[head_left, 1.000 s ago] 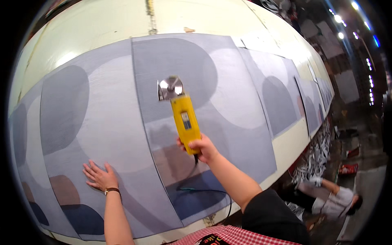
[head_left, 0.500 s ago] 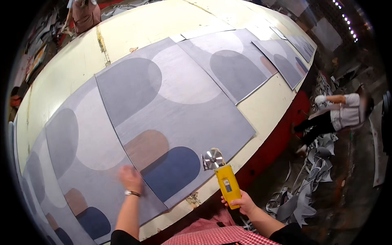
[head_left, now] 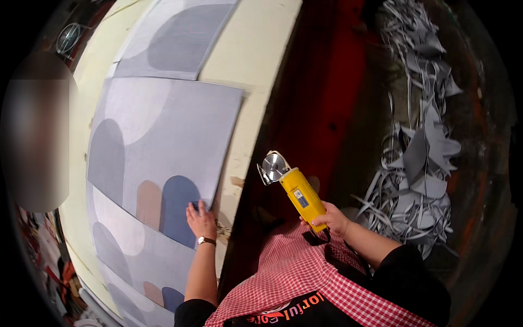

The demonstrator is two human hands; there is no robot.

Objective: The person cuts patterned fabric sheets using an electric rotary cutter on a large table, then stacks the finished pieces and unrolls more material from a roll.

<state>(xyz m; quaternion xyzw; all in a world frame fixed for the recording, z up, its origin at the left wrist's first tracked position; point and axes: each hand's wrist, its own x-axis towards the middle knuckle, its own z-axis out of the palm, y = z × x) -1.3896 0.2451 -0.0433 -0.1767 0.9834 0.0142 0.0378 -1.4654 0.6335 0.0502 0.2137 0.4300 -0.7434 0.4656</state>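
My right hand (head_left: pixel 330 219) is wrapped round the lower end of a yellow electric rotary cutter (head_left: pixel 303 199). The cutter's round steel blade (head_left: pixel 273 165) points up and away from me, over the gap beside the table, apart from any material. My left hand (head_left: pixel 201 220) lies with spread fingers on the dark blue arch of a grey patterned mat (head_left: pixel 182 136), near its right edge. A watch is on that wrist. Further patterned mats (head_left: pixel 122 240) overlap on the near side, and another mat (head_left: pixel 185 41) lies beyond.
The cream table (head_left: pixel 261 60) has a worn right edge, with a red strip (head_left: pixel 332 103) below it. Grey offcuts (head_left: pixel 422 147) lie heaped on the floor at right. A blurred patch covers part of the far left side.
My view has turned to the right along the table edge. My left hand has come to rest on the blue arch. The cutter stays in my right hand, now clear of the mat.
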